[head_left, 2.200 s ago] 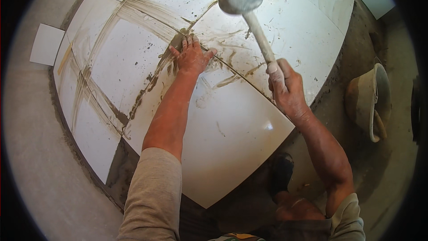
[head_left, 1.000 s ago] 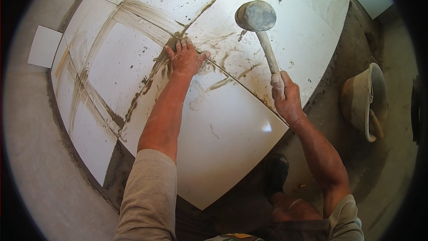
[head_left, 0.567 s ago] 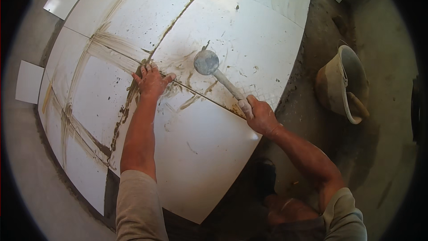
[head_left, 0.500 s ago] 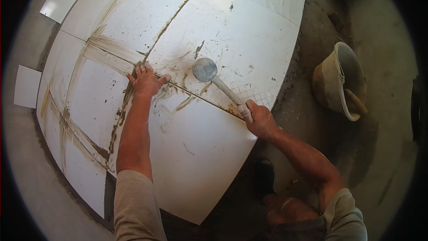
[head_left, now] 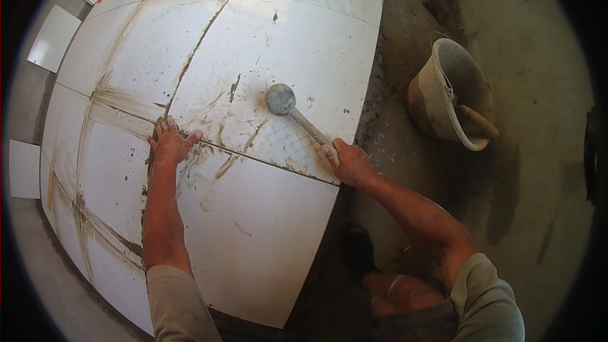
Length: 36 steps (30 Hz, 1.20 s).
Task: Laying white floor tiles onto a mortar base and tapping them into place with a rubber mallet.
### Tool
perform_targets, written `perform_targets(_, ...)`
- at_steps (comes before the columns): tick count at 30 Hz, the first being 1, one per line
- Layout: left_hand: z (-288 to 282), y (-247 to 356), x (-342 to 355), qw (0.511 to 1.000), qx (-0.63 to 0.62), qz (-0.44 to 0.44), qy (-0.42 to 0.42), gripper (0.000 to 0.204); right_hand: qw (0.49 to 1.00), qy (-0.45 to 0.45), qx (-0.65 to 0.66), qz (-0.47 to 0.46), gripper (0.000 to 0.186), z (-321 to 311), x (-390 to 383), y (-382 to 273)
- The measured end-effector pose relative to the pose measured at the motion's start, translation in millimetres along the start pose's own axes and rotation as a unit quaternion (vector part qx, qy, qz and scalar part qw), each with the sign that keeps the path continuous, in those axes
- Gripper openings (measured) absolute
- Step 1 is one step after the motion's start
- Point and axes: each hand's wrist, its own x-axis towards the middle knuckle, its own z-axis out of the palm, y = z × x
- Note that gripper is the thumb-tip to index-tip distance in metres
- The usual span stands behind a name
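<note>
So nearest the camera was the big white tile (head_left: 253, 240), its close edge overhanging bare dark mortar bed, which looked like the freshest one down. Just past it, the left hand (head_left: 170, 144) sat flat with fingers (head_left: 166, 125) spread wide, right on the corner where the joints met. My guess was that it pressed there to feel whether neighbouring tiles sat level, since that's the spot where a lip would show.

The right hand (head_left: 349, 163) was over at the tile's right edge, fingers wrapped tight around the end of the mallet (head_left: 292, 111) handle. Gripping it that far back gives more swing. The rubber head rested on the next tile (head_left: 297, 44) up, touching the surface, roughly mid-tile, so the tapping looked aimed at bedding that one down.

Brown smears ran along the joints (head_left: 95, 107), probably wiped mortar.

Further right, on the bare floor (head_left: 532, 152), a dirty bucket (head_left: 443, 95) stood tipped toward the person with a trowel handle (head_left: 476, 121) poking out, within reach but off the tiles. Loose spare tiles (head_left: 54, 38) lay far left.
</note>
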Motion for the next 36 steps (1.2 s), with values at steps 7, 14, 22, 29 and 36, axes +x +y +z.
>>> perform_targets(7,-2.2,1.9,2.6,0.999,0.038,-0.007,-0.031,0.114,0.999,-0.042,-0.019,0.012,0.04,-4.8,7.4,-1.0)
perform_targets(14,-16.6,12.7,12.8,0.996,0.06,-0.01,-0.068,0.116,0.937,-0.198,0.262,0.119,0.051,-35.8,5.8,-0.7)
perform_targets(22,-7.4,114.3,14.3,0.995,-0.089,0.039,-0.007,0.135,0.966,-0.129,0.211,0.073,0.054,-1.6,-2.3,42.2)
perform_targets(29,-35.0,142.2,17.3,0.984,-0.157,-0.014,-0.081,0.137,0.982,-0.046,0.183,-0.009,0.043,-20.8,1.3,17.2)
perform_targets(36,-29.5,141.3,23.4,0.987,-0.152,-0.009,-0.054,0.139,0.948,0.053,0.261,-0.176,0.04,-58.8,31.6,-38.0)
